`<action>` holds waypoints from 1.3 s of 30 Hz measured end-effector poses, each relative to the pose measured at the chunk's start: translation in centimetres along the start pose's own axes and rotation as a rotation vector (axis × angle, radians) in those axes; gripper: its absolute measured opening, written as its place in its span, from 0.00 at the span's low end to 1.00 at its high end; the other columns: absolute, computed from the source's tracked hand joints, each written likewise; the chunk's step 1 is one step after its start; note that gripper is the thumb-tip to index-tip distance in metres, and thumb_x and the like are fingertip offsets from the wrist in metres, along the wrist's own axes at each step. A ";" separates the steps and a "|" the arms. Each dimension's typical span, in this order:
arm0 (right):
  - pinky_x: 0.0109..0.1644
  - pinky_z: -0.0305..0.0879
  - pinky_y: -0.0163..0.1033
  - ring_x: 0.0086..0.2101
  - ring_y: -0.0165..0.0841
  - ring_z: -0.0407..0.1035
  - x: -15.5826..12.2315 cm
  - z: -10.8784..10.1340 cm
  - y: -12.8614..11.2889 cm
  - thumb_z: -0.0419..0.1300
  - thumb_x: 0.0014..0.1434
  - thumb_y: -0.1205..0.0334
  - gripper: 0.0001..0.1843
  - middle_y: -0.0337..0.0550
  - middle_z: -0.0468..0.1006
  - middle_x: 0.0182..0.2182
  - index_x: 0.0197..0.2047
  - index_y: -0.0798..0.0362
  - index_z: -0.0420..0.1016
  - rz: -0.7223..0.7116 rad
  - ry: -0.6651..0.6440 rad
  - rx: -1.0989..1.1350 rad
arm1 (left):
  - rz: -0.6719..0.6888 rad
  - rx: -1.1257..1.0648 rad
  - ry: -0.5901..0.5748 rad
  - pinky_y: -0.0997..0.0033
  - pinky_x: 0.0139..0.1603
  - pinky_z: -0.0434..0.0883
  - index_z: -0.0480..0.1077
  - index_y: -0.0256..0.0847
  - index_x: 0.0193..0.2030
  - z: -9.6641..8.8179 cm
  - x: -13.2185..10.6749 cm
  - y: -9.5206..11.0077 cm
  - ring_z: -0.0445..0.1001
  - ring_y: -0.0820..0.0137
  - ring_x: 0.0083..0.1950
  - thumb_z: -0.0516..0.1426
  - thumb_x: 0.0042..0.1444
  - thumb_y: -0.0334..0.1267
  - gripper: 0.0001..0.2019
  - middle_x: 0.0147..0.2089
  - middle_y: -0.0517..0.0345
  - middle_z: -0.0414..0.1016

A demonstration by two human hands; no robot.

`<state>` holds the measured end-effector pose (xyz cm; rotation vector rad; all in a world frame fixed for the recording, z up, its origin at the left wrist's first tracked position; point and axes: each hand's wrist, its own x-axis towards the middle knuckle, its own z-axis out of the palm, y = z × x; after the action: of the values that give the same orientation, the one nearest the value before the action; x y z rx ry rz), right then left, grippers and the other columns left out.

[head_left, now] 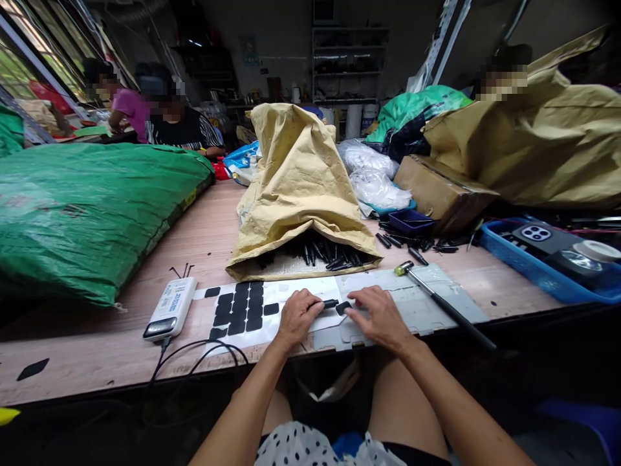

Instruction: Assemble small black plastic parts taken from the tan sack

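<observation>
1. Both hands worked at the table edge: left hand [297, 315] pinched a black stick [330, 303]; right hand [381, 317], fingers together, pressed a black pad [342, 307].
2. Misaligned sticking seemed possible if the pad shifted.

Both forearms are bare from the elbows down to the wrists: no sleeves, no watch, no bracelet. The left hand [297, 317] and the right hand [381, 317] wear no gloves, and no ring shows on the fingers [317, 303]. At the bottom of the view lies a white garment with black polka dots [295, 448] across the lap, a patch of blue cloth [352, 445] beside it. The thighs above it are bare.
</observation>
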<state>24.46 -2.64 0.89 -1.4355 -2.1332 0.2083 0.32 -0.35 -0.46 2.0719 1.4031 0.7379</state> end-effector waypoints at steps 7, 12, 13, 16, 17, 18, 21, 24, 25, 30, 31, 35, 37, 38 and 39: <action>0.45 0.53 0.43 0.41 0.39 0.65 1.1 2.0 -2.3 0.63 0.65 0.56 0.07 0.43 0.78 0.35 0.40 0.50 0.72 -0.092 -0.082 -0.090 | 0.025 0.080 -0.009 0.63 0.47 0.64 0.80 0.44 0.41 0.5 0.1 -0.5 0.69 0.64 0.44 0.54 0.67 0.44 0.14 0.38 0.56 0.74; 0.43 0.52 0.43 0.39 0.39 0.63 1.3 2.8 -2.0 0.59 0.67 0.61 0.06 0.44 0.76 0.34 0.36 0.51 0.69 -0.128 -0.074 -0.099 | 0.031 0.099 -0.026 0.64 0.48 0.64 0.80 0.44 0.41 0.6 0.1 -0.6 0.68 0.64 0.44 0.55 0.67 0.43 0.13 0.38 0.56 0.74; 0.43 0.52 0.43 0.39 0.38 0.63 1.3 3.0 -2.0 0.58 0.67 0.62 0.06 0.44 0.75 0.34 0.36 0.51 0.69 -0.127 -0.066 -0.086 | 0.036 0.099 -0.032 0.64 0.48 0.64 0.80 0.44 0.41 0.5 0.1 -0.6 0.68 0.64 0.44 0.55 0.67 0.43 0.12 0.39 0.56 0.74; 0.42 0.52 0.43 0.38 0.38 0.62 1.2 3.7 -1.9 0.57 0.67 0.63 0.06 0.44 0.74 0.33 0.36 0.51 0.68 -0.122 -0.044 -0.037 | 0.046 0.104 -0.039 0.64 0.49 0.64 0.80 0.43 0.40 0.5 0.0 -0.7 0.68 0.64 0.44 0.55 0.67 0.42 0.12 0.39 0.56 0.74; 0.42 0.52 0.43 0.38 0.38 0.62 1.2 3.9 -1.8 0.56 0.67 0.63 0.06 0.44 0.74 0.33 0.36 0.51 0.68 -0.122 -0.041 -0.021 | 0.049 0.105 -0.039 0.64 0.49 0.64 0.80 0.43 0.40 0.5 0.1 -0.7 0.68 0.64 0.44 0.55 0.67 0.42 0.12 0.39 0.56 0.74; 0.43 0.52 0.43 0.38 0.38 0.62 1.1 4.1 -1.7 0.56 0.67 0.63 0.07 0.44 0.74 0.33 0.35 0.51 0.68 -0.122 -0.039 -0.006 | 0.050 0.104 -0.038 0.64 0.49 0.64 0.80 0.43 0.40 0.6 0.1 -0.7 0.68 0.64 0.44 0.55 0.66 0.42 0.12 0.39 0.56 0.74; 0.43 0.53 0.43 0.38 0.38 0.62 1.1 4.2 -1.4 0.56 0.67 0.62 0.08 0.43 0.74 0.32 0.34 0.51 0.67 -0.116 -0.043 0.040 | 0.044 0.098 -0.038 0.64 0.49 0.64 0.79 0.44 0.40 0.6 0.1 -0.7 0.68 0.64 0.44 0.55 0.66 0.41 0.11 0.39 0.56 0.74; 0.44 0.54 0.43 0.39 0.38 0.62 1.1 3.8 -1.4 0.58 0.67 0.61 0.07 0.42 0.74 0.33 0.35 0.51 0.67 -0.103 -0.058 0.092 | 0.022 0.087 -0.037 0.64 0.48 0.64 0.79 0.44 0.41 0.5 0.1 -0.6 0.69 0.64 0.45 0.55 0.66 0.41 0.11 0.40 0.56 0.74; 0.44 0.54 0.43 0.39 0.38 0.62 1.2 3.6 -1.4 0.59 0.66 0.61 0.06 0.42 0.74 0.33 0.36 0.50 0.68 -0.102 -0.064 0.104 | 0.018 0.083 -0.037 0.63 0.48 0.64 0.79 0.44 0.41 0.4 0.1 -0.5 0.69 0.64 0.45 0.55 0.66 0.41 0.11 0.40 0.56 0.75; 0.45 0.54 0.43 0.40 0.38 0.61 1.3 3.2 -1.6 0.60 0.66 0.60 0.06 0.42 0.75 0.35 0.37 0.50 0.69 -0.139 -0.085 0.100 | 0.036 0.074 -0.045 0.63 0.48 0.64 0.80 0.45 0.40 0.3 0.1 -0.4 0.68 0.64 0.44 0.54 0.65 0.41 0.12 0.40 0.56 0.75; 0.45 0.53 0.43 0.39 0.38 0.61 1.4 3.4 -1.6 0.60 0.66 0.60 0.06 0.42 0.75 0.34 0.36 0.50 0.68 -0.143 -0.084 0.093 | 0.038 0.073 -0.044 0.63 0.48 0.64 0.80 0.45 0.40 0.3 0.1 -0.4 0.68 0.64 0.44 0.54 0.65 0.41 0.12 0.40 0.56 0.75; 0.43 0.52 0.42 0.37 0.37 0.60 1.5 4.2 -1.8 0.60 0.64 0.64 0.10 0.41 0.73 0.31 0.31 0.51 0.65 -0.123 -0.048 0.074 | 0.036 0.045 -0.034 0.63 0.48 0.65 0.79 0.44 0.40 0.3 0.1 -0.6 0.69 0.64 0.45 0.54 0.65 0.40 0.12 0.40 0.55 0.75; 0.43 0.52 0.42 0.37 0.37 0.60 1.4 4.5 -2.1 0.60 0.63 0.66 0.11 0.41 0.72 0.30 0.29 0.51 0.64 -0.114 -0.021 0.078 | 0.033 0.024 -0.033 0.63 0.49 0.65 0.79 0.43 0.39 0.3 0.1 -0.7 0.69 0.64 0.45 0.54 0.65 0.40 0.11 0.39 0.55 0.74; 0.43 0.52 0.42 0.37 0.37 0.60 1.4 4.7 -2.2 0.60 0.63 0.66 0.11 0.41 0.72 0.29 0.29 0.51 0.64 -0.110 -0.008 0.083 | 0.031 0.015 -0.033 0.63 0.49 0.65 0.79 0.43 0.39 0.3 0.1 -0.7 0.69 0.64 0.45 0.54 0.65 0.40 0.11 0.39 0.55 0.74; 0.43 0.53 0.43 0.37 0.37 0.60 1.3 4.8 -2.3 0.60 0.63 0.66 0.12 0.42 0.71 0.29 0.29 0.51 0.63 -0.107 0.003 0.088 | 0.029 0.008 -0.035 0.63 0.49 0.65 0.79 0.43 0.38 0.3 0.1 -0.7 0.69 0.64 0.45 0.54 0.65 0.39 0.11 0.39 0.56 0.74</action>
<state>19.76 -1.58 -1.65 -1.2676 -2.1638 0.2565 0.13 -0.09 -1.16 2.1053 1.3616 0.7061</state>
